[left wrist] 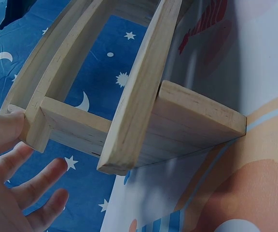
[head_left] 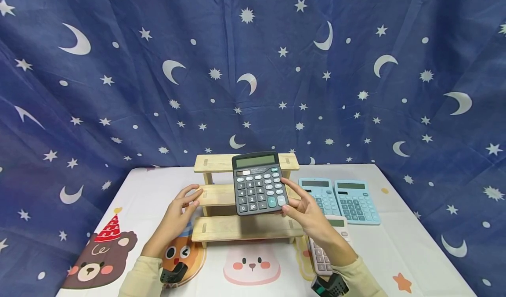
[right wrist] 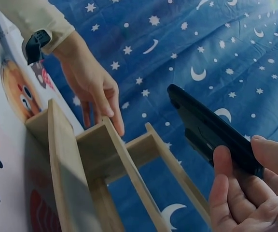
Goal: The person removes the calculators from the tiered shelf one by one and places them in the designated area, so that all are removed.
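Observation:
A black desk calculator is in my right hand, which pinches its lower right edge between thumb and fingers. Its keys and display face the head camera, and it is raised in front of a three-step wooden shelf. The right wrist view shows the calculator from its side and back, tilted. My left hand holds the left end of the shelf's middle step with thumb and forefinger. In the left wrist view, the other fingers of that hand spread away from the wood.
Two light blue calculators lie side by side on the table right of the shelf. A pink calculator lies nearer, partly hidden by my right forearm. The white tablecloth has cartoon prints. A blue star-and-moon curtain hangs behind.

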`<state>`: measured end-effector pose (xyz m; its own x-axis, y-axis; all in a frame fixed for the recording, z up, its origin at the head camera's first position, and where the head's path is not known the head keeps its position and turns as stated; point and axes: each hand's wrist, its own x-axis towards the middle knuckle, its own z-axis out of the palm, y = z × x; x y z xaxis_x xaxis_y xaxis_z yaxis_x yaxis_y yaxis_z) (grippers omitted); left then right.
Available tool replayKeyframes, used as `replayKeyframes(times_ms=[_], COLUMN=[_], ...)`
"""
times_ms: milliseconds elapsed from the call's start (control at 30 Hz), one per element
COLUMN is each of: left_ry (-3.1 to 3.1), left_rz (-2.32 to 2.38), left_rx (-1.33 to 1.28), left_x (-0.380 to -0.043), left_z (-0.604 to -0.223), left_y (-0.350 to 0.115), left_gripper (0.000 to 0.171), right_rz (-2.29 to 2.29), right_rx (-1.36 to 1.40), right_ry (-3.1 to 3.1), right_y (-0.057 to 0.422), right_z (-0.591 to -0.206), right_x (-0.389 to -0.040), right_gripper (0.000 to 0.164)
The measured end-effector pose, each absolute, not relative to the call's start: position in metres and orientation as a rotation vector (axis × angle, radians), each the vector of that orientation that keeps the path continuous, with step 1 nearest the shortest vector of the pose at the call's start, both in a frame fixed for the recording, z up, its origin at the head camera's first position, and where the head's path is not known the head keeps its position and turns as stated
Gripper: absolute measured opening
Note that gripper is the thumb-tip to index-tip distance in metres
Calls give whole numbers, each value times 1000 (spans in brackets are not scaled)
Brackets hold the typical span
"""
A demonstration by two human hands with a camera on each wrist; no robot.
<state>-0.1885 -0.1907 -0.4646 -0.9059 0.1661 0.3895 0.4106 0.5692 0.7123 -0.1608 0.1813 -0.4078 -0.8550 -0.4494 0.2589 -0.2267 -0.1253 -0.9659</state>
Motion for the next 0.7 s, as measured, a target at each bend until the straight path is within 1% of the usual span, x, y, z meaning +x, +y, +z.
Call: replayKeyframes(times_ms=[233, 700], left_ry=[-2518, -2509], left_rz=[-1268, -1268], left_rx=[-480, -492], left_x=[-187, -188], left_z=[-464, -464], left_y=[-190, -190], left_gripper=[36, 36], right_rz=[-2070, -2086], right_rx=[-710, -748], right_ry=[2019, 1990], right_y=[191, 210], right_z=[-410, -417], right_x=[-155, -146], right_gripper=[73, 71])
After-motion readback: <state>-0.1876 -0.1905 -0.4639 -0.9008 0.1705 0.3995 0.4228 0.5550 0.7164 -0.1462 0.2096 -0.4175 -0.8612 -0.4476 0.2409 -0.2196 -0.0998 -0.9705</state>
